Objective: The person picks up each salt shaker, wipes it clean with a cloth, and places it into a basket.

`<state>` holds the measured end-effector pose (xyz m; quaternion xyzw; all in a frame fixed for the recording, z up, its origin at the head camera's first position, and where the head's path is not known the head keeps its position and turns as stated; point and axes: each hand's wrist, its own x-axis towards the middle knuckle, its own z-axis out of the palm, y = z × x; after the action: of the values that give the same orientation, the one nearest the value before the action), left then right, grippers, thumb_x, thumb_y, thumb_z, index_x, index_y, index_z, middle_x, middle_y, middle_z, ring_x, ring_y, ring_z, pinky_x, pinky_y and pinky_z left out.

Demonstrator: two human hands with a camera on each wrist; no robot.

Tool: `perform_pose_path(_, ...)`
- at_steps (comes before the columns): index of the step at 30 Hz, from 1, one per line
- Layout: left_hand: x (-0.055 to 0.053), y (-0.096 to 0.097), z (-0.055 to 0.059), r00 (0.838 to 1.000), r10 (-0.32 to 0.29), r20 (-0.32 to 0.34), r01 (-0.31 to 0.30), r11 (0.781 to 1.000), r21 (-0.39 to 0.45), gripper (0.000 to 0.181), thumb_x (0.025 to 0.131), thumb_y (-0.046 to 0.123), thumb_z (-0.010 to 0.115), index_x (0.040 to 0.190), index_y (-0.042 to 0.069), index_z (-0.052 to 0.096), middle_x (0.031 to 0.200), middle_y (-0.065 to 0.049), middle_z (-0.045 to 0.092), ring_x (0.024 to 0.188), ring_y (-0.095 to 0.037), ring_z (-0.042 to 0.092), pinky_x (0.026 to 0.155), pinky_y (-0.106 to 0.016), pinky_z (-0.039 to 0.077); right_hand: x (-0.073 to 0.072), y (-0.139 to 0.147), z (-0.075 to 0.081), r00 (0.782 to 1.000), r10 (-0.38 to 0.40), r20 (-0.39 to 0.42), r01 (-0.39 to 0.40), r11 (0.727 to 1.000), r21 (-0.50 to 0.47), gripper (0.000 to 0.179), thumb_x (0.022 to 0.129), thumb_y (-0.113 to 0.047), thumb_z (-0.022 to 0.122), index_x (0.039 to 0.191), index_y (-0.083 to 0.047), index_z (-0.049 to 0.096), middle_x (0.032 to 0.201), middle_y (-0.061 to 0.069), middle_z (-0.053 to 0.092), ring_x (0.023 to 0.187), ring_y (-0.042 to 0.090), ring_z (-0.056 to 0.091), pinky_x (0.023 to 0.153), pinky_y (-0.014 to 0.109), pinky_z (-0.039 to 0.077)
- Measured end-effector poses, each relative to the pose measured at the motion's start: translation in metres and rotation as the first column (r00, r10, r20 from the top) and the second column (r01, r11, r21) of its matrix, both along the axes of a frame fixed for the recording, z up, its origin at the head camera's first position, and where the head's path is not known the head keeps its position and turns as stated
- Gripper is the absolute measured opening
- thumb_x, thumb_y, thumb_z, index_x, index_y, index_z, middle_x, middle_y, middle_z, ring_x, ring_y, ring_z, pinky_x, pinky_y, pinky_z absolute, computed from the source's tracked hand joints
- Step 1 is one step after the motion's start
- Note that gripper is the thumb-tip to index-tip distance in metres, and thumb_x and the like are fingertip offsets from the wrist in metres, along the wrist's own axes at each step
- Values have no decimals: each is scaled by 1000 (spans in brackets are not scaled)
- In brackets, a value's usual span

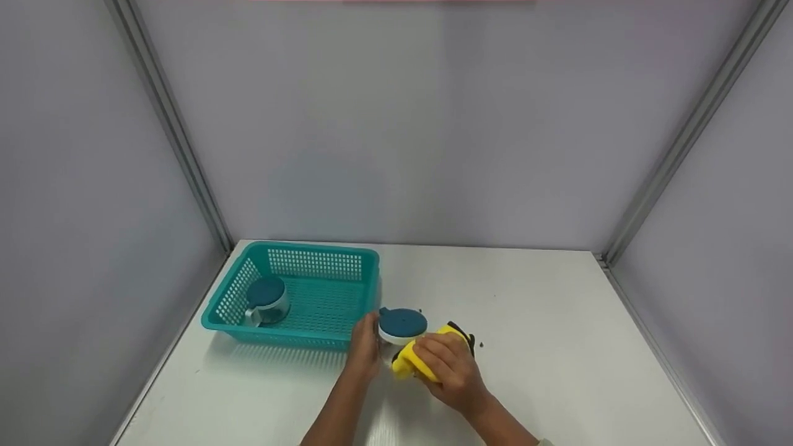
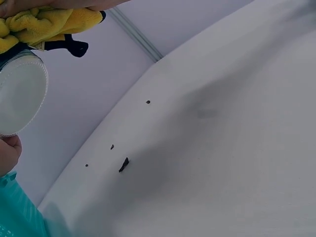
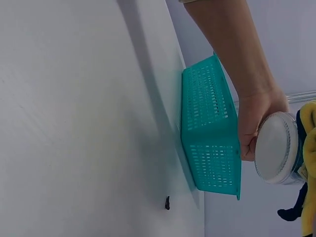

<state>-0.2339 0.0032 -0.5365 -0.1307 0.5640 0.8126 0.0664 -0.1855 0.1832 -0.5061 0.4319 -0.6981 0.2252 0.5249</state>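
Observation:
My left hand grips a clear jar with a blue lid by its left side, above the table. In the right wrist view the jar's round base faces the camera, so the jar is off the surface. A bunched yellow cloth with dark edging is gripped in my right hand and lies against the jar's right side. In the left wrist view the cloth covers the upper part of the jar. The fingers behind the cloth are partly hidden.
A teal plastic basket stands at the table's left, beside my left hand. Inside it sits another blue-lidded jar with a handle. Several small dark bits, one longer, lie on the white table. Grey walls enclose the back and sides.

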Motion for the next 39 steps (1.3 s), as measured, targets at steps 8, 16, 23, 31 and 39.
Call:
perform_pose_path(8,0,-2,1,999,3,53,-5,999,39,47,95,33,36,130,3,45,139,-13,43,121,-27,41,104,-47,36,3,-1,-9,1000,-3,31,3,1000,24,28,82,-26,73,101,-5,71,102,7,70,90,23,62,82,32,52)
perform_pose_path(16,0,-4,4,997,3,72,-4,1000,13,53,95,35,33,137,3,40,143,-16,39,123,-30,41,104,-53,34,6,-3,-19,999,10,43,-11,999,32,29,81,-26,74,102,-6,71,103,7,69,91,23,62,82,33,51)
perform_pose_path(23,-2,-4,6,995,-9,96,7,1000,16,52,94,35,38,136,4,42,145,-15,39,126,-32,39,106,-56,30,8,1,-25,999,25,21,-26,997,75,28,82,-26,73,101,-6,71,102,7,70,90,22,62,81,32,51)
perform_pose_path(31,-6,-2,5,996,-49,74,43,996,80,43,92,31,42,123,3,49,135,-13,43,117,-28,41,103,-51,36,8,8,-26,1000,27,16,-28,994,106,31,80,-28,76,102,-7,71,103,6,69,91,22,62,80,32,50)
perform_pose_path(39,-4,1,6,989,-120,88,118,993,20,47,92,35,42,126,3,50,138,-14,44,119,-27,43,102,-50,37,8,9,-19,999,41,-6,-40,997,72,31,78,-28,77,100,-6,71,100,7,70,88,23,63,78,33,51)
